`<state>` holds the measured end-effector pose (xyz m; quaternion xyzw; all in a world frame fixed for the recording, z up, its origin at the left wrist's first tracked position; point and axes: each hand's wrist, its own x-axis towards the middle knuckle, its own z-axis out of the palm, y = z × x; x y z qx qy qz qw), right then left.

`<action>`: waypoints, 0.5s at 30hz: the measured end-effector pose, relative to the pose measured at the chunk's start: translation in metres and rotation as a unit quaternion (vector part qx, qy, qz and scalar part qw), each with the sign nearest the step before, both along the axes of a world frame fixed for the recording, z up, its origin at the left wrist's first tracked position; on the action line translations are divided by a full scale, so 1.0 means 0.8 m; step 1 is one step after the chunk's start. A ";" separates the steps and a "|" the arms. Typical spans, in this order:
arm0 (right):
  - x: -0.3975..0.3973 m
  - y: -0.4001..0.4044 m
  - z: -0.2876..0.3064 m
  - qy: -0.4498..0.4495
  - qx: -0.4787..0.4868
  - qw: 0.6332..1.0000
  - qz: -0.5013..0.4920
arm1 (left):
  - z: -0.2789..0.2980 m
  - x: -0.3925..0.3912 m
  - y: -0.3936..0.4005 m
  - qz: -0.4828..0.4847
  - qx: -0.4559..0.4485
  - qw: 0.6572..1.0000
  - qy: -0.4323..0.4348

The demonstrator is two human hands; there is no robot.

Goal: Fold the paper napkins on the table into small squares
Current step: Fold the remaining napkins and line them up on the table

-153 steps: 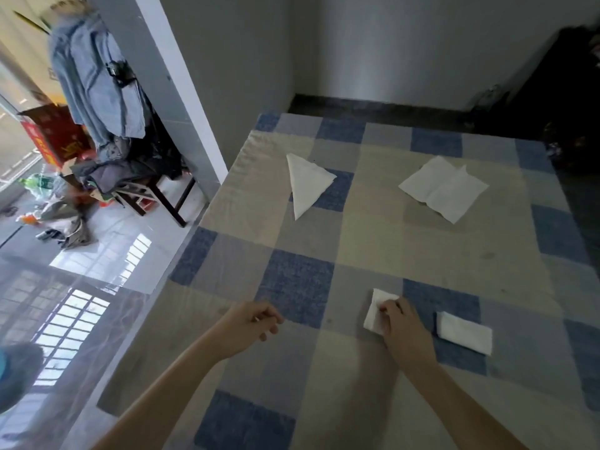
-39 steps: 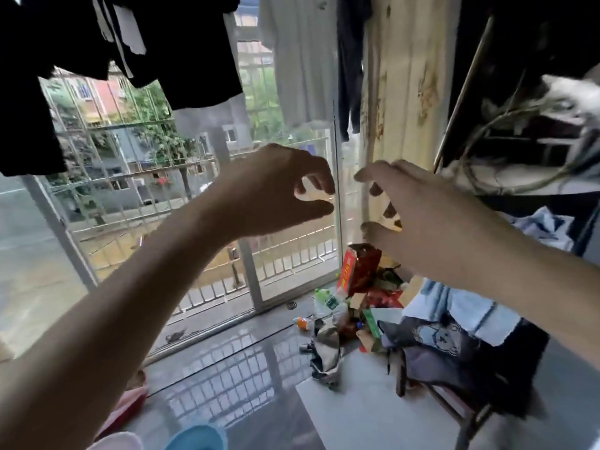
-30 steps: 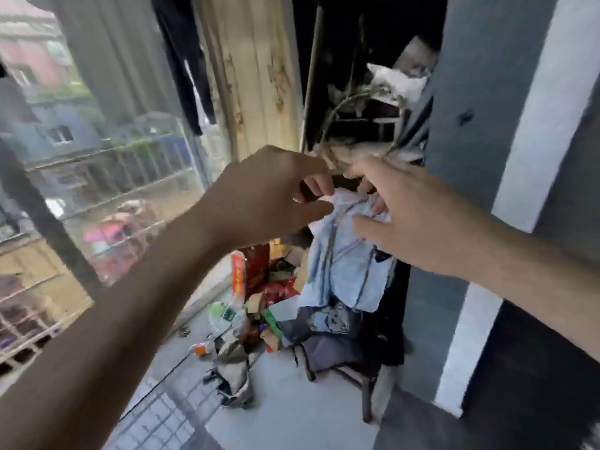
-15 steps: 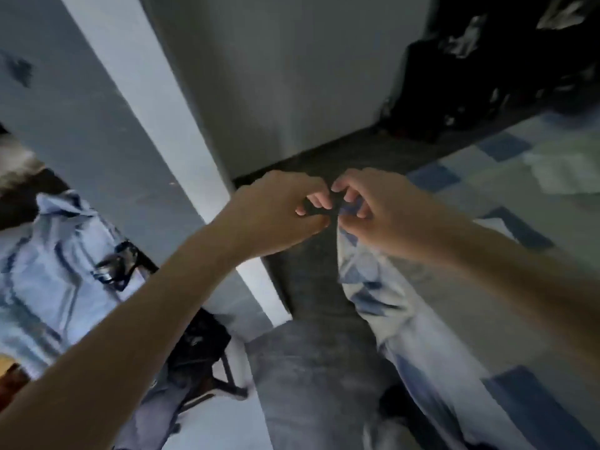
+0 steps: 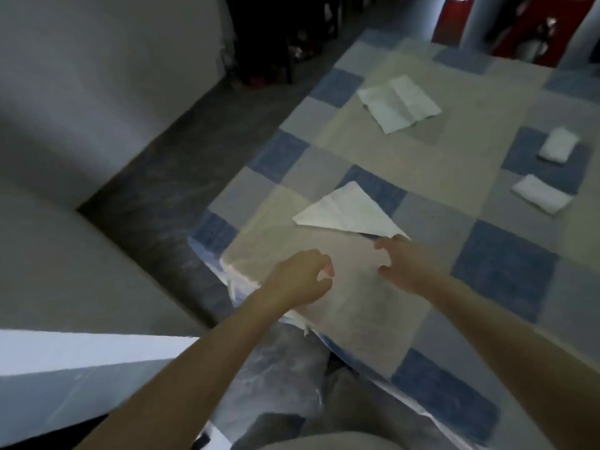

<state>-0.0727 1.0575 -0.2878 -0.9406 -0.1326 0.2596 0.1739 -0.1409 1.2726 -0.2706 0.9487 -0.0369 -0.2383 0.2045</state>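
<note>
A white napkin folded into a triangle (image 5: 349, 212) lies on the checked tablecloth (image 5: 415, 170) near the table's corner. My right hand (image 5: 401, 264) hovers just below the triangle's near tip, fingers apart, index finger almost touching the paper. My left hand (image 5: 300, 277) floats over the cloth to the left, fingers loosely curled, holding nothing. Farther back lies an opened, creased napkin (image 5: 399, 102). At the right are two napkins folded small, one (image 5: 558, 145) behind the other (image 5: 540, 193).
The table's corner and edge (image 5: 227, 264) run close under my left hand, with dark floor (image 5: 156, 196) and grey walls beyond. Dark furniture and a red object (image 5: 451, 21) stand past the far edge. My lap shows below the table.
The view swung from the window and clothes back down to the table. Both hands, held together in the air, have come down over the cloth beside the triangular napkin.
</note>
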 end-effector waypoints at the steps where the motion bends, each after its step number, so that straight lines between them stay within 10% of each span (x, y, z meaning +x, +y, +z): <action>1: 0.001 -0.004 -0.013 -0.001 0.000 1.000 -0.013 | -0.014 0.009 -0.006 -0.011 0.004 1.000 0.017; 11: 0.006 0.005 -0.073 -0.220 0.107 0.947 -0.209 | -0.067 0.108 0.010 0.033 -0.008 0.997 -0.075; 15: 0.021 0.027 -0.087 -0.168 0.065 0.949 -0.259 | -0.072 0.135 0.030 0.079 -0.084 0.993 -0.038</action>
